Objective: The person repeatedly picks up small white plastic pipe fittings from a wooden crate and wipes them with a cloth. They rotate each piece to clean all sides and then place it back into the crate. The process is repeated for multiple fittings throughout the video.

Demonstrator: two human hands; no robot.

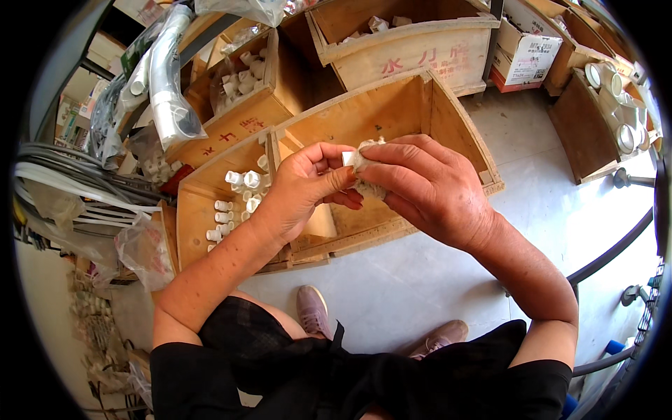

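Above a wooden box, my left hand (304,185) pinches a small white plastic pipe fitting (348,159) between thumb and fingers. Closed around a bunched, off-white rag (370,187), my right hand (434,189) presses the cloth against the fitting's right side. Most of the fitting is hidden by the rag and fingers. Below the hands, the wooden box (455,119) has a divider. Its left compartment holds several white pipe fittings (251,180), some in rows, partly covered by my left forearm.
Behind stand a wooden crate (413,59) and another box of white fittings (241,80). Wrapped pipes (168,84) and grey hoses (77,171) are at left. At right, a wooden box (581,133) carries larger white fittings (619,105), beside a black curved metal bar (616,245).
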